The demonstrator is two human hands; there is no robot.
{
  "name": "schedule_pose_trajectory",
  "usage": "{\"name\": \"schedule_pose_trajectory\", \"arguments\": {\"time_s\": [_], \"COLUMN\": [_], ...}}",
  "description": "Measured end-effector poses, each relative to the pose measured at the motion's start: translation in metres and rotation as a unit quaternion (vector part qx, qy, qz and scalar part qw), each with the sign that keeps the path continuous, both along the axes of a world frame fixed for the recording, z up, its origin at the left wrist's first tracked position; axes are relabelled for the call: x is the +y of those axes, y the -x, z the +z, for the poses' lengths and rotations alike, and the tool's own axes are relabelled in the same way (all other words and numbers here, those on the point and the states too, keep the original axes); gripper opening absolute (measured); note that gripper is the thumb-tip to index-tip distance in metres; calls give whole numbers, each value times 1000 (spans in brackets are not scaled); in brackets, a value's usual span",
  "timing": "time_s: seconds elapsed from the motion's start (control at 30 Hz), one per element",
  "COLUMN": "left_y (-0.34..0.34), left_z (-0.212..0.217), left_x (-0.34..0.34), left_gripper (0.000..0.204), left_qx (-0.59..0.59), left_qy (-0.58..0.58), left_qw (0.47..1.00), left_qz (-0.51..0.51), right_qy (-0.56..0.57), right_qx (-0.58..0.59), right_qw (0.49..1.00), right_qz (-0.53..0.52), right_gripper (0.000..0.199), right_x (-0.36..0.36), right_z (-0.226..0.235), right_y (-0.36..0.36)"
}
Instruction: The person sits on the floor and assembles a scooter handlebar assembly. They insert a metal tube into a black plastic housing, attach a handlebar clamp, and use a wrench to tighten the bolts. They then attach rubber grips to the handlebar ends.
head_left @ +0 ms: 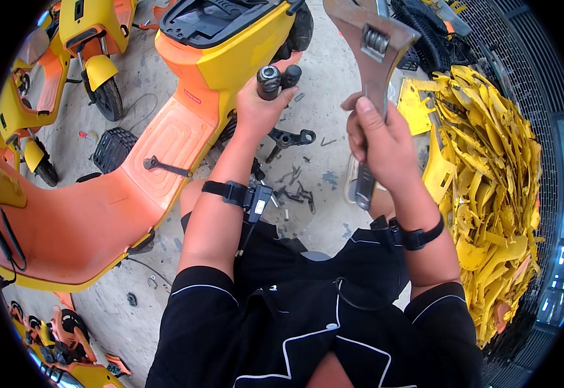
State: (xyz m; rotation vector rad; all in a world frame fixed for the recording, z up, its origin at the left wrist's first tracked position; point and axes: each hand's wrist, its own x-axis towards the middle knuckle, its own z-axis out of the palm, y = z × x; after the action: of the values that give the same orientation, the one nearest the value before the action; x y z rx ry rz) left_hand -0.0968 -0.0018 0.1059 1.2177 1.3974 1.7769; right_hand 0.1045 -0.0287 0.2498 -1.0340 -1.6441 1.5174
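My right hand (382,139) grips the handle of a large, rusty adjustable wrench (375,48), held up with its jaw pointing away from me. My left hand (259,110) is closed around two dark cylindrical parts (269,82); the nearer one has a hollow, metallic, socket-like end. Their lower ends are hidden by the hand. Left of my left forearm stands a yellow and orange scooter body (198,97). A smaller adjustable wrench (167,167) lies on its footboard. On the floor between my arms is a black bracket-like metal part (288,139).
Several bolts and small metal pieces (298,194) lie scattered on the concrete floor. At right rises a tall heap of yellow plastic panels (489,194). More yellow scooters (94,39) stand at the far left. A black basket (115,147) sits beside the footboard.
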Motion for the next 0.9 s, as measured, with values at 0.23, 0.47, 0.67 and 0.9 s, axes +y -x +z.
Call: {"name": "schedule_pose_trajectory", "arguments": {"time_s": [0.23, 0.47, 0.67, 0.9], "left_y": [-3, -2, -5, -3], "left_z": [-26, -14, -23, -9], "left_x": [19, 11, 19, 9], "left_gripper": [40, 36, 37, 40], "left_qx": [-35, 18, -10, -4], "left_qy": [-41, 24, 19, 14], "left_qw": [999, 999, 1000, 1000], "left_qz": [0, 23, 0, 11], "right_qy": [112, 4, -14, -54], "right_qx": [-110, -20, -189, -118], "right_qw": [988, 999, 982, 991], "right_qz": [-5, -26, -18, -29], "right_gripper": [29, 29, 34, 33], "right_x": [-2, -6, 0, -1], "right_z": [-36, 16, -49, 1], "right_y": [0, 4, 4, 4]}}
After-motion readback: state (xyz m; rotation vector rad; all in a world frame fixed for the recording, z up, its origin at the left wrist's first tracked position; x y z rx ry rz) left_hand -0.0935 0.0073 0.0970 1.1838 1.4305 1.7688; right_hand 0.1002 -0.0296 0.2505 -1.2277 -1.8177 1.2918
